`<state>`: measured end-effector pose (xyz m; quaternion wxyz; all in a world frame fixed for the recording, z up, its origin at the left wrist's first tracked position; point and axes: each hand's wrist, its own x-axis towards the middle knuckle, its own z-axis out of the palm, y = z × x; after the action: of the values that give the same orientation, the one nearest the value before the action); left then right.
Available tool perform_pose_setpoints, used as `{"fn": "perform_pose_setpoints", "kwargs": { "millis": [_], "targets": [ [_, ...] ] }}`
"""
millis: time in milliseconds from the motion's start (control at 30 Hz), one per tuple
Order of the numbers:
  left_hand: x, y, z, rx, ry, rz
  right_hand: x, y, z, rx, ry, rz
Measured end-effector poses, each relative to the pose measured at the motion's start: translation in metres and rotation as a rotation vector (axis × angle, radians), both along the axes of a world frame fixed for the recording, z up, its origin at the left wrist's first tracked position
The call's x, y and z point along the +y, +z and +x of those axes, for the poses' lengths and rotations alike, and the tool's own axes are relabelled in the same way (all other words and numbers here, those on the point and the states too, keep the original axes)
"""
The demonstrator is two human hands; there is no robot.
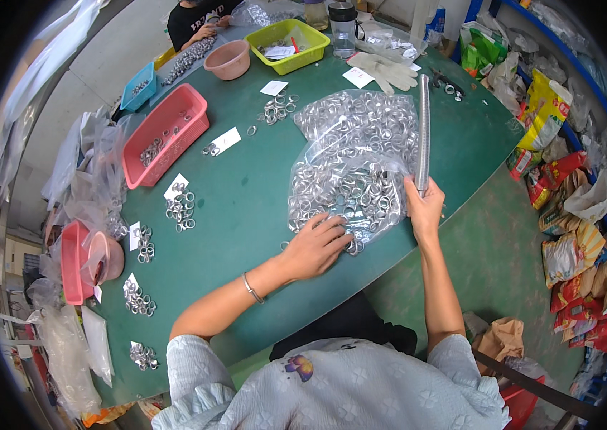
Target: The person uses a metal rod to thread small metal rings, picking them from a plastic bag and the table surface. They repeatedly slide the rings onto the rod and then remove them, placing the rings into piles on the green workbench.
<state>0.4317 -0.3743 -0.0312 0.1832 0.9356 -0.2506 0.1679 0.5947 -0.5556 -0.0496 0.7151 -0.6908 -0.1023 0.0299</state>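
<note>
A large clear plastic bag point(360, 132) full of silver-coloured metal rings lies on the green table in front of me. My left hand point(315, 247) rests at the bag's near edge, fingers apart and slightly bent over the loose rings point(332, 190); its thumb is mostly hidden. In my right hand point(425, 208) is the lower end of a ring mandrel point(424, 136), a long tapered metal rod with marks along it. The mandrel points away from me beside the bag's right edge.
Small ring piles point(181, 209) with white paper slips line the table's left side. Baskets stand beyond: red point(199, 115), yellow-green point(318, 51) and blue point(147, 77). A white glove point(386, 72) and clear tumbler point(343, 32) lie far off. Another person point(190, 25) works across the table.
</note>
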Motion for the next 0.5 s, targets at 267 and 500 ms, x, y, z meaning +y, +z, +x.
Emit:
{"fn": "perform_pose_setpoints", "kwargs": {
  "millis": [267, 500],
  "targets": [
    [-0.004, 0.016, 0.045, 0.104, 0.204, -0.459, 0.005, -0.005, -0.005, 0.015, -0.067, 0.081],
    [-0.01, 0.009, 0.091, 0.229, 0.157, -0.121, 0.004, -0.002, -0.009, 0.028, -0.114, 0.119]
  ]
}}
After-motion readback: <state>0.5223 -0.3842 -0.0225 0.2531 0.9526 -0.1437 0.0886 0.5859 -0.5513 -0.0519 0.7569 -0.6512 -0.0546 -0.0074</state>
